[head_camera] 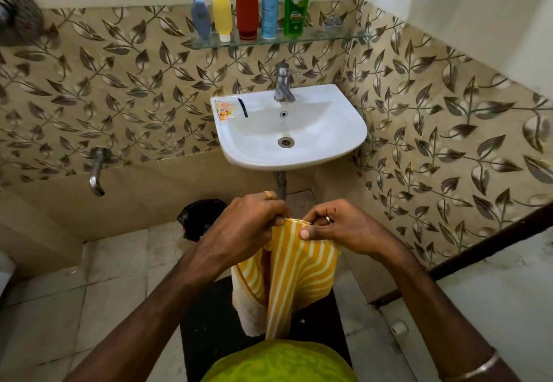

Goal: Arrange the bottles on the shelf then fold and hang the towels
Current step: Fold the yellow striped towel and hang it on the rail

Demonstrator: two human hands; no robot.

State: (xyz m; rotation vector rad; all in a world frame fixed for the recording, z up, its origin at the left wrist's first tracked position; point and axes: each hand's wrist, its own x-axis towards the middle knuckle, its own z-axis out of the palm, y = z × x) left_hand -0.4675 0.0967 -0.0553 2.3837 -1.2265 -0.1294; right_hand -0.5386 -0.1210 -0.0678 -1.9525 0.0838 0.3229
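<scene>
Towel (294, 265), yellow-striped, hangs at six o'clock below the sink (353, 130); left hand (248, 226) and right hand (338, 226) pinch its top edge together, likely matching corners for a fold. Five bottles (247, 1) stand on the shelf (338, 36) at twelve.

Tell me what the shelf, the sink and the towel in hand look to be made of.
Shelf: clear glass, since the tiles show through it. Sink: glossy white, probably glazed ceramic. Towel: soft woven cloth, likely cotton terry, yellow with white stripes, hanging limp in folds.
</scene>
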